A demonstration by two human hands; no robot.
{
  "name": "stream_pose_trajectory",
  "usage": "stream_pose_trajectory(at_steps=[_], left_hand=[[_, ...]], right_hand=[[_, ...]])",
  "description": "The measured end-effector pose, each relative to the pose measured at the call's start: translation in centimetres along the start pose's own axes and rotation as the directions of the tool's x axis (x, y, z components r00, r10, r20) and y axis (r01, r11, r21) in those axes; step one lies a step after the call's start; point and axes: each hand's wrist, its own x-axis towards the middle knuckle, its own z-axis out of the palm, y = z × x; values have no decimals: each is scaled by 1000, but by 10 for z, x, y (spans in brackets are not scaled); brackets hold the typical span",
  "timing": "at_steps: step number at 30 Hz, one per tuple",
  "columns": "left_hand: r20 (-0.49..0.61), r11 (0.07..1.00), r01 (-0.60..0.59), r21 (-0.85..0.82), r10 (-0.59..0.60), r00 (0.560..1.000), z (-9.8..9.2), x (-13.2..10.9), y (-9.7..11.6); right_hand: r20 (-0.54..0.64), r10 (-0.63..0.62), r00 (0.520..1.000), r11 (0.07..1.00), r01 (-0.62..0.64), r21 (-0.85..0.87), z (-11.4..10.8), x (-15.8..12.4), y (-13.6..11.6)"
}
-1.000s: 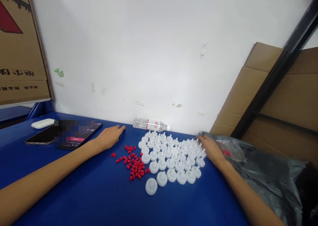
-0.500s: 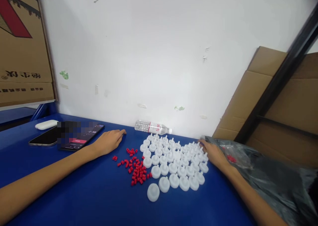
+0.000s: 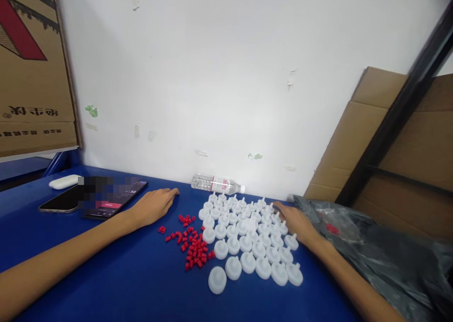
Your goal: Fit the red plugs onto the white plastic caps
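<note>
My left hand (image 3: 157, 205) lies on the blue table, fingers stretched forward and holding nothing. Close by it are small red plastic sleeves (image 3: 194, 250), scattered loosely. White round caps with narrow spouts (image 3: 247, 262) stand crowded together in the middle, spouts mostly up. At their right edge rests my right hand (image 3: 295, 222), its fingers extended along the rear right caps and seeming to touch them. Its fingertips are partly hidden behind the spouts, and I see nothing gripped in it.
A clear plastic bottle (image 3: 217, 184) lies along the wall behind the caps. Two phones (image 3: 60, 200) and a white case (image 3: 63, 181) sit at the left. Dark plastic sheeting (image 3: 382, 251) covers the right side, beside cardboard (image 3: 357, 128). A printed carton (image 3: 31, 86) stands at far left.
My right hand has shifted left into the edge of the caps. Several caps on that side now sit differently, with the front right ones spread nearer to me. My left hand stays put.
</note>
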Motion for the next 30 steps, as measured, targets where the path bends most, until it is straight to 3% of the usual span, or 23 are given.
stream_pose_trajectory(at_steps=[3,10,18,30], left_hand=[[8,1000,-2,7,2,1000,0,0,0],[15,1000,11,6,-11,1000,-4,0,3],[28,1000,22,-3,-22,999,-12,-3,9],[38,1000,12,22,-13,999,-8,-1,7]], right_hand=[[-4,2,1000,1000,-2,4,-2,-1,-3],[-25,135,991,989,-136,-61,-2,-1,-2],[10,104,995,991,-103,-90,-6,-2,-7],[31,106,994,990,-103,-94,-8,-2,-8]])
